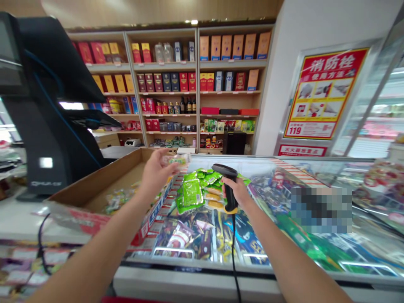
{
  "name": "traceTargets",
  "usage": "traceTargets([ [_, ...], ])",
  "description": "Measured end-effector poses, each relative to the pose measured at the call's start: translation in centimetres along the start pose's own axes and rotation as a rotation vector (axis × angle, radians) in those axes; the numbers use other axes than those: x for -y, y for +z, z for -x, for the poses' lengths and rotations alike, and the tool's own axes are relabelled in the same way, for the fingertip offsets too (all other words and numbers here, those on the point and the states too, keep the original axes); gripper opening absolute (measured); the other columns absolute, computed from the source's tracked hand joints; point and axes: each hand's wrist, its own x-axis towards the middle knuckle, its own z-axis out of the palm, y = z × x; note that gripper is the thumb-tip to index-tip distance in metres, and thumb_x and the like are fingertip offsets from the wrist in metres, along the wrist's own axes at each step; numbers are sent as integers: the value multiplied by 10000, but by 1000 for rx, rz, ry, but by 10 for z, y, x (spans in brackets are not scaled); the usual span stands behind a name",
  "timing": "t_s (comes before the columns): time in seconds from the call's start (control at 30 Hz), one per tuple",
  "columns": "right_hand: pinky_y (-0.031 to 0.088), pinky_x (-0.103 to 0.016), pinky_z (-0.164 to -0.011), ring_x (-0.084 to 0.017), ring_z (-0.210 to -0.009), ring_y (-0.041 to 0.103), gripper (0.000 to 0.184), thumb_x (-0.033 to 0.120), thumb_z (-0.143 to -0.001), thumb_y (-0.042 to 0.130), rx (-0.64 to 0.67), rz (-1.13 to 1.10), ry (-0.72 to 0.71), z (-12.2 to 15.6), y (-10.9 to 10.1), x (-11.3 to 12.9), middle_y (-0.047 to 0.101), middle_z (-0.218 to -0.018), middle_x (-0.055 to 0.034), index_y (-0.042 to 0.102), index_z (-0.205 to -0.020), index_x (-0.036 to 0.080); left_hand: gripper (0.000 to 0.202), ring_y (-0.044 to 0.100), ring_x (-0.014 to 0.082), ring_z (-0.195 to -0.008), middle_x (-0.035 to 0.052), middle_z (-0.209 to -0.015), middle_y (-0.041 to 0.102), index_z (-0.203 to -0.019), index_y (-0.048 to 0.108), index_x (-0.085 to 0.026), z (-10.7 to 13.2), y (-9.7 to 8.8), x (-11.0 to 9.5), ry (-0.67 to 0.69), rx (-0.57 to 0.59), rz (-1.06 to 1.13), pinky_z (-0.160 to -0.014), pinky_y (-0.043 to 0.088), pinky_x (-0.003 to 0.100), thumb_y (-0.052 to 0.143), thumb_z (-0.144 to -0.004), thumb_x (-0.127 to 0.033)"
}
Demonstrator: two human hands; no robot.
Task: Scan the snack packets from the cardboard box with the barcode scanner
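My left hand is closed on a small clear-wrapped snack pack with green print, held above the right edge of an open cardboard box. Small wrapped packs lie inside that box. My right hand grips a black handheld barcode scanner, its cord hanging down toward me. Under and behind the scanner, a heap of shiny green snack packets rests on the freezer's glass top. Several yellowish packs lie between the green packets and the scanner.
A glass-topped freezer full of ice-cream packs spans the front. At left a black checkout terminal stands on a white counter. Shelves of boxed bottles line the back; a red sign hangs at right.
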Motion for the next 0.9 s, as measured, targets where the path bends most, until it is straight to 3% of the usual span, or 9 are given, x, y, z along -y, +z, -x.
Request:
traceTargets([
  [0.07,424,-254,-383,-131,-362,518,286,443,-669,695,-6,-9,8,1,0,2,582,-462,8,618,-662,168,601,668,159,-631,5,-762,661,-1186,578,-138,17,38,13,-64,33,343,-677,593,338,782,-648,-310],
  [0.13,425,-256,-384,-133,-362,520,285,442,-662,697,-11,-5,14,2,0,5,584,-463,7,618,-656,169,563,669,167,-612,2,-708,651,-1046,610,-130,23,72,34,-152,40,542,-670,589,341,833,-562,-314],
  [0.23,415,-252,-380,-134,-356,524,291,446,-652,700,-11,26,22,4,0,8,586,-459,2,615,-646,168,541,682,168,-634,-1,-712,665,-889,549,-157,20,102,70,-242,-51,714,-684,572,326,864,-466,-276],
  [0.33,407,-242,-382,-132,-358,528,298,451,-657,698,72,61,44,7,2,9,589,-457,-4,613,-649,166,563,656,121,-606,-42,-686,648,-833,495,-176,14,108,98,-272,-120,825,-648,534,254,876,-424,-247],
  [0.43,411,-237,-397,-128,-371,533,299,451,-690,688,200,71,33,12,6,8,596,-470,-8,618,-674,162,544,624,85,-607,-45,-700,647,-822,532,-163,14,105,113,-284,-93,915,-617,485,203,886,-413,-214],
  [0.6,398,-232,-394,-125,-377,532,295,449,-696,690,210,55,31,18,11,9,598,-487,-8,612,-683,164,489,655,115,-717,26,-848,710,-862,644,-146,20,109,115,-312,-3,1014,-710,500,250,891,-447,-220],
  [0.73,397,-231,-397,-122,-377,528,292,449,-684,689,163,37,46,21,13,11,588,-487,-1,606,-678,169,462,659,112,-730,24,-835,714,-844,663,-141,24,114,114,-333,55,1033,-746,501,250,889,-446,-203],
  [0.9,409,-243,-400,-124,-378,515,294,456,-673,691,196,15,94,24,18,11,585,-495,0,600,-676,177,409,664,123,-741,23,-827,716,-820,650,-145,26,116,117,-312,65,1003,-764,499,269,870,-477,-183],
])
